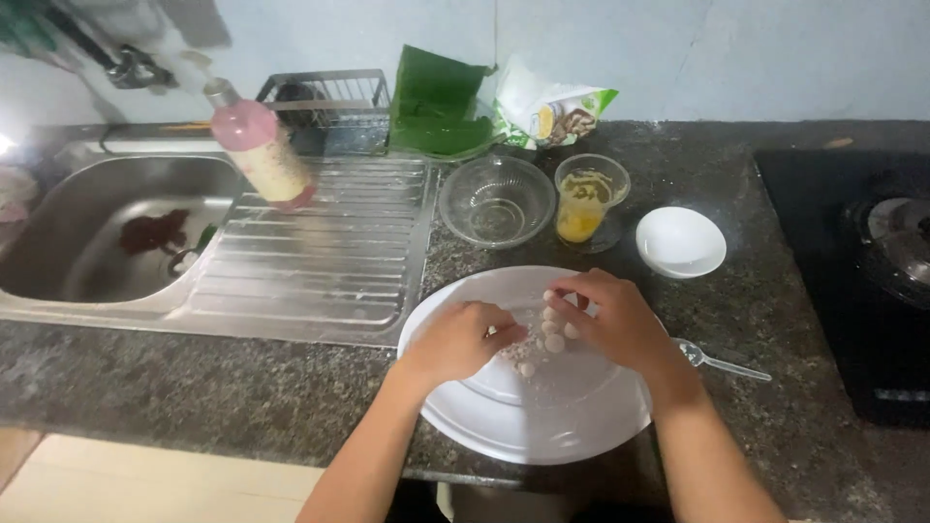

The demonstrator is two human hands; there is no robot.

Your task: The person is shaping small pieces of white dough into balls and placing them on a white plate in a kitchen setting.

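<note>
Two hands roll little dough balls on a big white plate.

The left hand and right hand are curled, each pinching dough. A few balls sit finished between them; crumbs remain. At twelve o'clock: empty glass bowl, yellow cup.

Both hands are crowding the plate centre. Bowl, cup and dish are blocking the far side; a spoon is lying right. The counter to the left is standing open.
</note>
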